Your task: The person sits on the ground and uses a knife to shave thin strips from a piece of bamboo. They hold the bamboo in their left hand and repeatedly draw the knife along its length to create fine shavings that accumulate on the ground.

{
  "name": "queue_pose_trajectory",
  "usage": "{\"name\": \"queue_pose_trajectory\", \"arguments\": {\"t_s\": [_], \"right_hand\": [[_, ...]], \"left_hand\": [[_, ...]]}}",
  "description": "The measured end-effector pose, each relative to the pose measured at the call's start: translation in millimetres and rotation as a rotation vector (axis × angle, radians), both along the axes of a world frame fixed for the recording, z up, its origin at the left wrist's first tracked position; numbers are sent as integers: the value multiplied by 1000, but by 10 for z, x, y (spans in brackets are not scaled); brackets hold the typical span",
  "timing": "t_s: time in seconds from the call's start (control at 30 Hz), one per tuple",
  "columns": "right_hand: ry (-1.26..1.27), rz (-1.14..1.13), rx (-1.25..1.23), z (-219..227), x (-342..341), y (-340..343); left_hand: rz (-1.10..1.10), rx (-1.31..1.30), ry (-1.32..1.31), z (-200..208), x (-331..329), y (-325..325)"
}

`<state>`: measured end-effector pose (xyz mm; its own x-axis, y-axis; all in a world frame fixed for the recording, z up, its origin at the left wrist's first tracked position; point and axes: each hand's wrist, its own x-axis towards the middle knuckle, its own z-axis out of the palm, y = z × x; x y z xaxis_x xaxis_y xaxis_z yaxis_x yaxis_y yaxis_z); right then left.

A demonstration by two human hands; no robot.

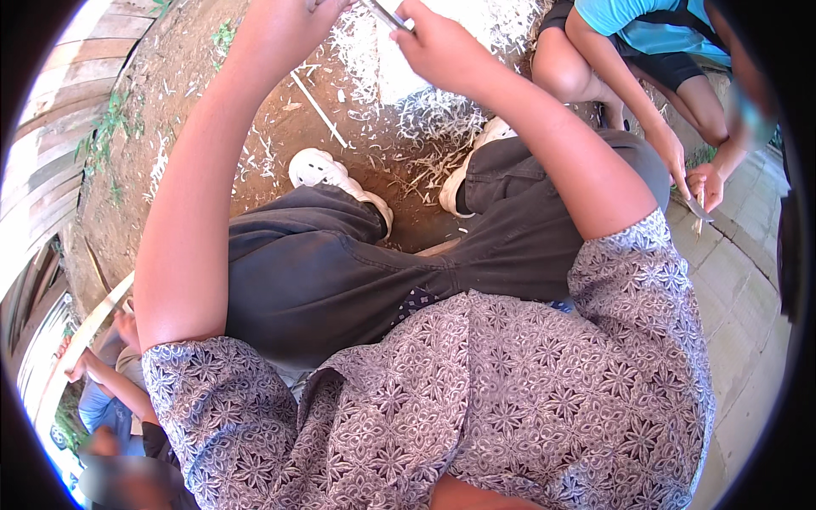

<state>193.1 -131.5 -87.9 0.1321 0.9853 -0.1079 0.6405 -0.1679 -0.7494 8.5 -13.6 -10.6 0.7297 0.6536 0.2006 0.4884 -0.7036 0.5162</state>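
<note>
Both my arms stretch forward to the top of the view. My right hand [438,51] is closed around a knife [382,12], whose narrow grey metal part points up and left, out of the picture. My left hand [316,8] is partly cut off by the top edge, its visible fingers pressed together; what they hold cannot be made out. Pale shavings [438,115] lie heaped below my right hand. A thin pale strip [318,109] rests on the dirt below my left hand.
At right a co-worker in a blue shirt [654,34] works a pale stick with a curved knife [699,210]. Another person at lower left holds a long pale strip [85,336]. Wooden planks [51,127] line the left; paving [731,280] lies at right.
</note>
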Motion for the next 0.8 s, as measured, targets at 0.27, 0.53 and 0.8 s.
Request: {"name": "queue_pose_trajectory", "arguments": {"t_s": [0.27, 0.53, 0.8], "right_hand": [[-216, 50, -298, -832, 379, -256], [-79, 58, -141, -230, 22, -87], [-2, -5, -215, -207, 104, -68]], "left_hand": [[9, -29, -58, -79, -18, 51], [-24, -37, -58, -10, 56, 21], [52, -28, 8, -23, -45, -1]]}}
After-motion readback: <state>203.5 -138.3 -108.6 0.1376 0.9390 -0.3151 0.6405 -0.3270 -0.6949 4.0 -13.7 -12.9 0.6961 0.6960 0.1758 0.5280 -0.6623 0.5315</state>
